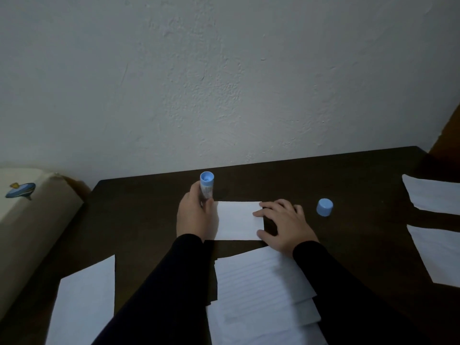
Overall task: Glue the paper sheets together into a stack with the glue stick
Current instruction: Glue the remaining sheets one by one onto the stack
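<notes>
between the two hands on the dark table lies a small white paper sheet. left hand grips the uncapped glue stick (cap sits apart); right hand presses flat, fingers straight. best to anchor firmly and stroke glue edge to edge.

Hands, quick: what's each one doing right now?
Left hand: grips the glue stick, its end down by the small paper sheet.
Right hand: open, fingers flat, pressing that sheet's right edge.
</notes>
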The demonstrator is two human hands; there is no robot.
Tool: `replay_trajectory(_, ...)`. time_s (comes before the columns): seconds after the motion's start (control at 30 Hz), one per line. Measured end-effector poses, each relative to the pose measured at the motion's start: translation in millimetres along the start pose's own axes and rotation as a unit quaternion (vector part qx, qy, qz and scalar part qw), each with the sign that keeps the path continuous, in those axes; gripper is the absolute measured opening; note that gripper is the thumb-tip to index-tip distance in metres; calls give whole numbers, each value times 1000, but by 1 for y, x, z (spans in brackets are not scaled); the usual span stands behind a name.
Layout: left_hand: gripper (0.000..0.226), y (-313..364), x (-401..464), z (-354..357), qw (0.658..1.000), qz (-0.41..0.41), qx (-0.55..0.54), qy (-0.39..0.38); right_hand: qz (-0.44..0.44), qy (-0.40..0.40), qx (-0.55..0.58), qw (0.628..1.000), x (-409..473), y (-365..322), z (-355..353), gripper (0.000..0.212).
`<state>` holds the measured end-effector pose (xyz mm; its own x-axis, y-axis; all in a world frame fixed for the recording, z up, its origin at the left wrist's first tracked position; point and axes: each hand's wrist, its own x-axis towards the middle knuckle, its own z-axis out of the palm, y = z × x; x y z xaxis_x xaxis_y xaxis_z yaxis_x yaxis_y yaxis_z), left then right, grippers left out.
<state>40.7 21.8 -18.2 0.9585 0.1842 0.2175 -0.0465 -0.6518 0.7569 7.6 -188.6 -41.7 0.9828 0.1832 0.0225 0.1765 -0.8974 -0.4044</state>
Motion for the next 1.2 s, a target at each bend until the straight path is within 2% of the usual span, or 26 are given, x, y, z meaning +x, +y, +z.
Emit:
replay_trajectory(0.07,31,2,-10,-3,993,-39,-99,52,-3,8,-6,1000,0,0,1,45)
replay_trajectory(0.13,31,6,-25,-3,972,-73,-199,98,-10,20,-12,1000,-1,0,2,45)
replay_trajectory(0.2,33,9,-39,-1,953,-91,-266,110,-18,40,-21,999,-2,1,4,43)
replay_trajectory(0.4,41,3,-54,7,935,-95,-321,112,-48,137,3,989,-9,1,6,36)
replay_trajectory(0.47,43,3,-54,6,933,-97,-329,110,-46,143,3,989,-7,2,6,36)
replay_trajectory(0.63,38,7,-58,7,952,-67,-295,50,-7,67,-29,997,0,2,8,44)
replay_trajectory(0.77,36,10,-62,9,965,-31,-261,-26,-66,112,2,992,-9,0,3,30)
replay_trajectory(0.83,35,10,-63,10,974,-3,-222,-45,-81,122,14,989,-11,0,2,30)
replay_trajectory(1.0,35,10,-66,12,984,54,-146,-88,-74,31,-21,997,-4,-1,2,48)
replay_trajectory(1.2,29,6,-64,14,986,106,-70,-106,-83,44,-16,995,-6,0,2,42)
